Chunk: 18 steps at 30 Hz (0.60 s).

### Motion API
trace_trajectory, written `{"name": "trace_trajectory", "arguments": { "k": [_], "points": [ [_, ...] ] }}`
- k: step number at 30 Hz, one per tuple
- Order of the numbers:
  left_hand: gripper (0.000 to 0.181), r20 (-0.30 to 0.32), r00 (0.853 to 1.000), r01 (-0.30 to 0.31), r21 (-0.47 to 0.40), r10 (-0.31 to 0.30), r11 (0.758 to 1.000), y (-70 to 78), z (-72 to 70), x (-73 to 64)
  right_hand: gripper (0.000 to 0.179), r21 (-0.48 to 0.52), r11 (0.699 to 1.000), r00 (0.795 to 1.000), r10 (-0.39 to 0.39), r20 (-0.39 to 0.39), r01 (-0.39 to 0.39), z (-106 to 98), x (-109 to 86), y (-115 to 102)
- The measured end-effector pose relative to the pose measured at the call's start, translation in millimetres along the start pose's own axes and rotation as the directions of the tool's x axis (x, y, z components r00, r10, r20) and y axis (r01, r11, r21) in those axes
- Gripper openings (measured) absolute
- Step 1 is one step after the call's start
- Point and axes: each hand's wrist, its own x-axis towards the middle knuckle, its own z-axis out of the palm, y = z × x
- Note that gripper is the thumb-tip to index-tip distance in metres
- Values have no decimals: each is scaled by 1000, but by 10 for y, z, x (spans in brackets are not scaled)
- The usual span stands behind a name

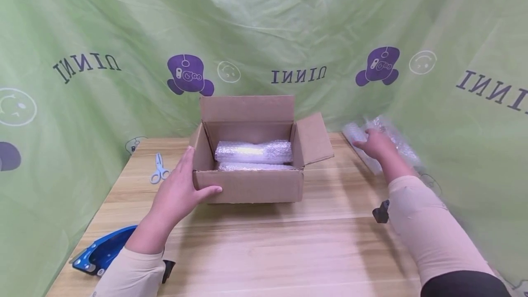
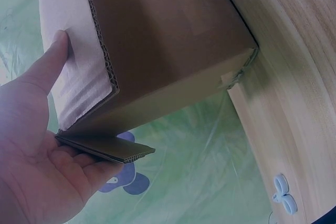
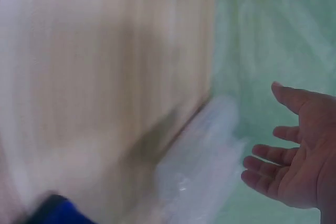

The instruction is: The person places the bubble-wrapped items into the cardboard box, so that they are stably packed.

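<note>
An open cardboard box (image 1: 249, 187) stands mid-table with two bubble-wrapped bundles inside; the rear bundle (image 1: 253, 151) shows more fully than the front one (image 1: 255, 167). My left hand (image 1: 177, 191) holds the box's front left corner. In the left wrist view its thumb lies against the front flap (image 2: 79, 72), and the other fingers bend around the side flap (image 2: 113, 148). My right hand (image 1: 379, 145) reaches over sheets of bubble wrap (image 1: 398, 143) at the far right. The right wrist view shows its fingers spread and loosely bent, apart from the blurred wrap (image 3: 197, 166).
Light-blue scissors (image 1: 159, 168) lie left of the box. A blue curved tool (image 1: 103, 251), partly behind the left forearm, sits at the near left. The box's right flap (image 1: 315, 139) sticks outward. Green printed cloth (image 1: 255, 26) hangs around the wooden table (image 1: 288, 242).
</note>
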Motion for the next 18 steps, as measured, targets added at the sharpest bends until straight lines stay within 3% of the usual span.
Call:
{"name": "trace_trajectory", "arguments": {
  "k": [9, 14, 18],
  "points": [
    [126, -8, 1000, -4, -2, 4, 1000, -3, -1, -7, 97, -39, 999, 983, 37, 180, -31, 169, -39, 239],
    [127, -6, 1000, -2, -3, 2, 1000, -6, 0, -5, 94, -83, 996, 984, 52, 172, -38, 189, -56, 283],
    [127, -4, 1000, -1, -5, 1, 1000, -8, 4, -4, 92, -45, 998, 988, 47, 150, -41, 194, -75, 273]
  ]
}}
